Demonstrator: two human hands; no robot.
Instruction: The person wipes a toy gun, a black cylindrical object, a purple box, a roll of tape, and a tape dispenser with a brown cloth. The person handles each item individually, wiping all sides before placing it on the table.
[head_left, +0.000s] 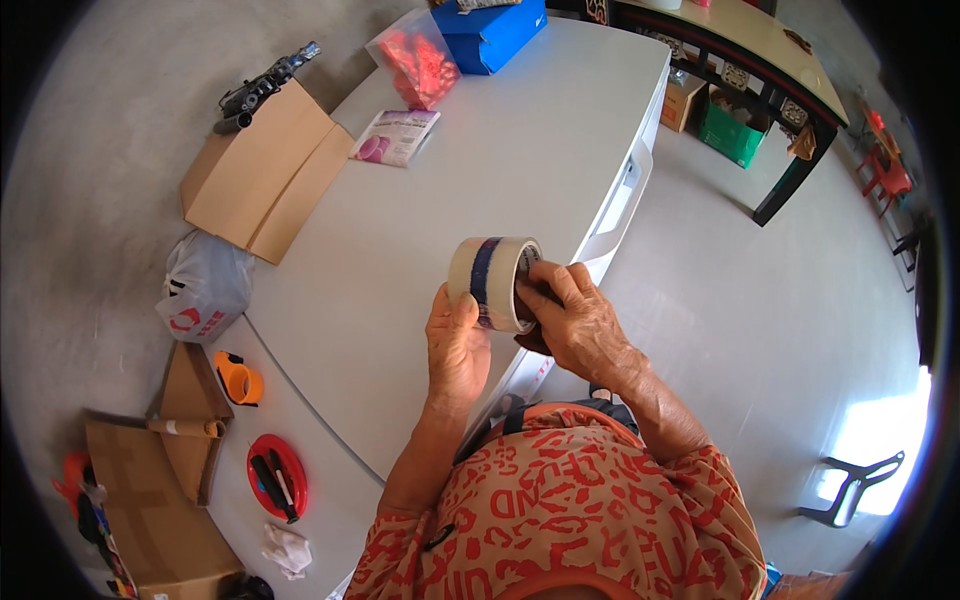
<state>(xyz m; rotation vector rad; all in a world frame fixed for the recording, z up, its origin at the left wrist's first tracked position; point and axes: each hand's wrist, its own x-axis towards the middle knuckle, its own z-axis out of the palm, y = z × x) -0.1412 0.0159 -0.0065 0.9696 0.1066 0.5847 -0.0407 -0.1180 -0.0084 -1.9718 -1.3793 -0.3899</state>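
Note:
A wide roll of clear packing tape [463, 270] with a dark blue printed band is held up over the table's near edge. My left hand [458, 345] grips it from the left and below, thumb on the outer face. My right hand [580, 325] is closed at the roll's open right end, its fingers bent in at the core. Something dark brown [535, 341] shows just under those fingers; I cannot make out what it is. The fingertips of the right hand are partly hidden by the core.
Across the grey table [470, 150] lie a purple-and-white packet [396, 138], a clear bin of red pieces [418, 65] and a blue box [490, 35]. To the left are a cardboard box [260, 165], a plastic bag [207, 285], an orange tape dispenser [240, 380] and a red dish [292, 465].

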